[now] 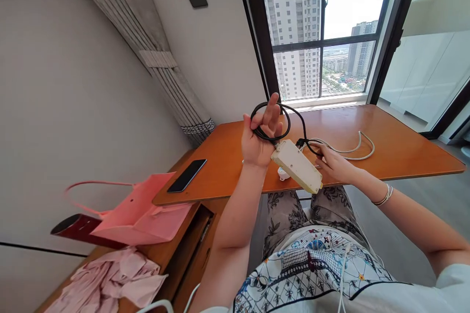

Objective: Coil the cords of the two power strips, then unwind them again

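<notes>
A black cable is looped in coils around the fingers of my left hand, whose palm faces up with the thumb bent over the coil. From this coil hangs a yellowed white power strip, tilted at the table's front edge with its back showing. My right hand pinches a further stretch of the black cable just right of the strip. A black plug lies between the hands. Behind my right hand, a white cable curves across the tabletop. A small white plug-like piece shows left of the strip.
The brown wooden table reaches to the window. A black phone lies at its left end. Lower left are a pink paper bag, a dark red cylinder and crumpled pink cloth on a wooden cabinet.
</notes>
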`<move>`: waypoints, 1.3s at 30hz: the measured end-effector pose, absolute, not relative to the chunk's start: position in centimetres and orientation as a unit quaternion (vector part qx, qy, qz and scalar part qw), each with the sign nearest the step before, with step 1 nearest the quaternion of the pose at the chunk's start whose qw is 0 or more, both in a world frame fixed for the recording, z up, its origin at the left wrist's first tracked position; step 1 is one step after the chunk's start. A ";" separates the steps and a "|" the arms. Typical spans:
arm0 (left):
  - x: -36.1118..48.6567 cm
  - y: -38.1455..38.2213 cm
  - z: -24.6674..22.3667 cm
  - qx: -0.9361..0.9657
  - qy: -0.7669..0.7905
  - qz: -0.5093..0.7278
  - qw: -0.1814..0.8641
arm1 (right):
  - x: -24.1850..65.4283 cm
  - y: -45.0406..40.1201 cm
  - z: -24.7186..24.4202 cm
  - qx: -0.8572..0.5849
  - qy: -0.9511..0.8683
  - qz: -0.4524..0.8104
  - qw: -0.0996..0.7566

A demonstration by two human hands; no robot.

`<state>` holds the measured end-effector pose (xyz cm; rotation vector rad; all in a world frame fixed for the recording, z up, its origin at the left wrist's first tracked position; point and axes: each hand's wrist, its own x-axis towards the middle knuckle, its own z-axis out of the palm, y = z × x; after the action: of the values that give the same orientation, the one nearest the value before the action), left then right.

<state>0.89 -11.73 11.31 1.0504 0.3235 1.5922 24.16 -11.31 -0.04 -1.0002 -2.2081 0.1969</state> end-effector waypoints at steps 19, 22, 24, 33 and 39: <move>0.8 -10.3 10.5 0.481 0.162 0.662 0.552 | 24.6 -6.1 9.1 -0.317 -0.776 0.026 0.545; 0.6 -9.9 10.1 0.486 0.178 0.659 0.546 | 25.2 -1.7 9.3 -0.350 -0.724 0.073 0.589; 0.7 -9.7 9.8 0.491 0.178 0.652 0.550 | 25.2 0.9 9.3 -0.360 -0.693 0.097 0.618; 1.1 -9.2 9.5 0.477 0.196 0.647 0.562 | 22.9 3.5 11.9 -0.359 -0.673 -0.051 0.645; 1.0 -9.3 9.5 0.471 0.216 0.644 0.563 | 24.0 -1.4 11.4 -0.347 -0.761 -0.005 0.548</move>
<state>0.98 -9.30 9.46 1.1092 0.5073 1.5148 24.02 -1.36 11.45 -0.8225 -1.8041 -0.0126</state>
